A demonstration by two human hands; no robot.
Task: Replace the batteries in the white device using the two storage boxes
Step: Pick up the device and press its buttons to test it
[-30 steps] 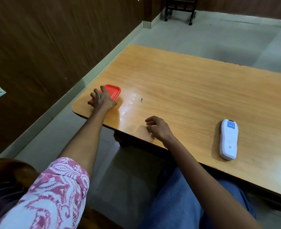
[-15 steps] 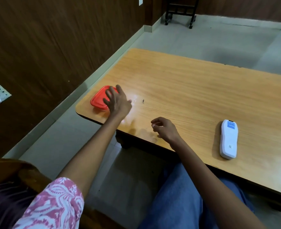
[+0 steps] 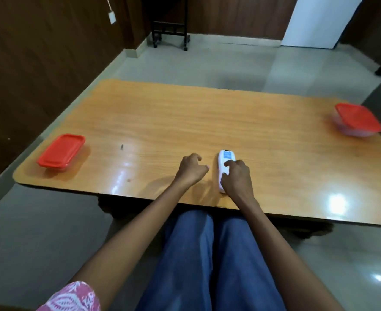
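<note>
Big change vs a sec ago: the left hand [image 3: 191, 169] is off the left box [image 3: 61, 150] and now sits mid-desk, just beside the white device [image 3: 222, 167], fingers loosely curled, holding nothing; can't tell if it actually touches the casing. The right hand [image 3: 235, 176], which was idle near the desk [image 3: 185, 113] edge, is now on the device w/ fingers curled over it, index up by the blue label [image 3: 227, 155], thumb on the near-left side, so it grips the body. Device itself lies flat, label side up, close to the near edge and centred in front of the person, same spot approx. The head has also swung to centre, which brings the right box [image 3: 357, 118] into view at the far-right corner. Meaning for the task: box handling looks paused, focus is now on the device, prob. to lift or flip it and get at the battery cover; no cover off yet, no batteries out. Containers: both boxes have red lids fully on over clear bases. Left one is shallow and rectangular, at the near-left corner; right one is deeper, a bit blurred. Contents not visible in either, so can't say which holds fresh cells and which is for used ones. Both are well apart from the device.
</note>
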